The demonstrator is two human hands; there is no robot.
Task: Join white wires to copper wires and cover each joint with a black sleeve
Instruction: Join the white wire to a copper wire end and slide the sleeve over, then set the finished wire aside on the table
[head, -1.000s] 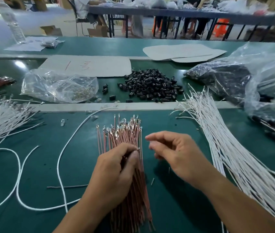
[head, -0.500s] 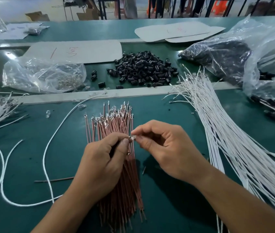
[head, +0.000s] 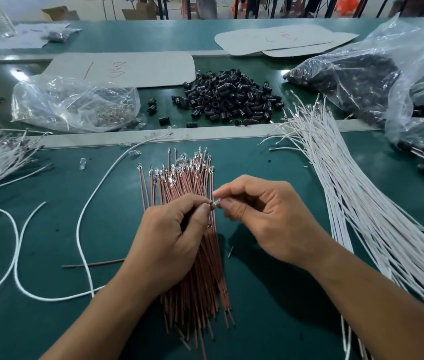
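Over the copper wires (head: 192, 181) on the bench (head: 270, 315), the left hand (head: 169, 242) pinches one wire's tip. The right hand (head: 265, 219) pinches a small metal terminal (head: 215, 203) against that tip. White wires (head: 361, 209) lie right of the copper wires, and black sleeves (head: 229, 102) lie beyond them.

Copper-pink wires (head: 195, 255), green table (head: 270, 320)

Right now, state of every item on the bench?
left hand, pinching one copper wire near its tip
right hand, pinching a small shiny piece at that tip
copper wires, loose bundle lying flat under both hands
white wires, fanned bundle lying flat, untouched
black sleeves, loose heap, untouched
clear bag, slumped, small metal parts inside
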